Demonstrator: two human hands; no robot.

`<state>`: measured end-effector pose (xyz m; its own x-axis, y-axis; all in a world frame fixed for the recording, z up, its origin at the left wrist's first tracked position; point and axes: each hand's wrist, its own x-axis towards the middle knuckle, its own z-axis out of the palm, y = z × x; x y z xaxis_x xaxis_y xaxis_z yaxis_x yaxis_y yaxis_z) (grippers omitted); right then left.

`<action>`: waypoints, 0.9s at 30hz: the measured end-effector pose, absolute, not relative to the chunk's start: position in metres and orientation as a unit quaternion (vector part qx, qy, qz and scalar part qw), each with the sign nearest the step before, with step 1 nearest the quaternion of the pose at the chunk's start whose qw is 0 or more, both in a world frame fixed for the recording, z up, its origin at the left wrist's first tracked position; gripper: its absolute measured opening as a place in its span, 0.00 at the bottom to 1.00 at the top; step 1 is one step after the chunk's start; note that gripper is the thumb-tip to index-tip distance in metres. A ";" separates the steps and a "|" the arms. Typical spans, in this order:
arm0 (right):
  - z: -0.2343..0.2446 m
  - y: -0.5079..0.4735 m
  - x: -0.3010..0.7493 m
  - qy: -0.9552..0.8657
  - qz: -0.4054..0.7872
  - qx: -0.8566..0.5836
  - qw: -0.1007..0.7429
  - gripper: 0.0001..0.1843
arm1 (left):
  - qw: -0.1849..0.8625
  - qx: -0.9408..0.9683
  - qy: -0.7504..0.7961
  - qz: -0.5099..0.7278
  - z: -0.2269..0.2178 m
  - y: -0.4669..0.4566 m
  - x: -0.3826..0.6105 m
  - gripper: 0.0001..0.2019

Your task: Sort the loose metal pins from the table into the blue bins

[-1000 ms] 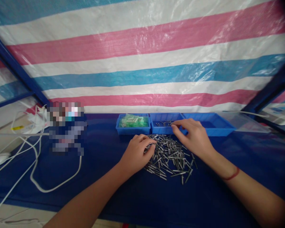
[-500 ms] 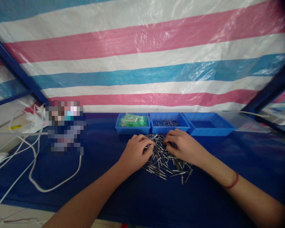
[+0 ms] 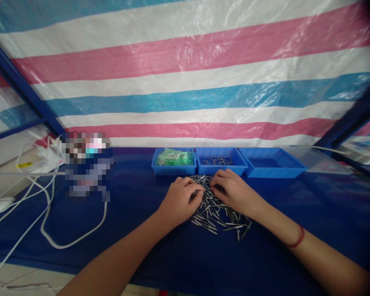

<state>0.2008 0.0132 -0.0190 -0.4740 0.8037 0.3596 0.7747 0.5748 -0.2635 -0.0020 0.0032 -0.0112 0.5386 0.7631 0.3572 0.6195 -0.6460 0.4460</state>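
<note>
A loose pile of thin silvery blind rivets [image 3: 210, 211] lies on the blue table in front of three blue bins. At the pile's left side, my left hand [image 3: 182, 201] is closed, with thumb and forefinger pinched together over the rivets. My right hand [image 3: 234, 190] rests at the upper right of the pile, its fingers curled in toward the thumb. Whatever sits between the fingertips of either hand is too small or hidden to make out. Just behind my hands, the middle bin [image 3: 222, 169] holds some scattered rivets.
The left bin [image 3: 174, 170] contains green plastic packets [image 3: 175, 157]. Another blue bin [image 3: 277, 172] stands at the right, beside a clear plastic sheet [image 3: 322, 159]. White cables [image 3: 46, 230] and a white mouse [image 3: 0, 205] lie at left. A striped tarp [image 3: 188, 98] hangs behind.
My two hands have come slightly closer together over the pile, the right one shifting a little left. The whole view has moved slightly. The bins look the same.
</note>
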 end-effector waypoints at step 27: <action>-0.012 -0.018 0.171 -0.513 0.514 -0.451 0.518 0.16 | 0.270 0.772 0.391 0.421 -0.006 -0.002 0.002 0.05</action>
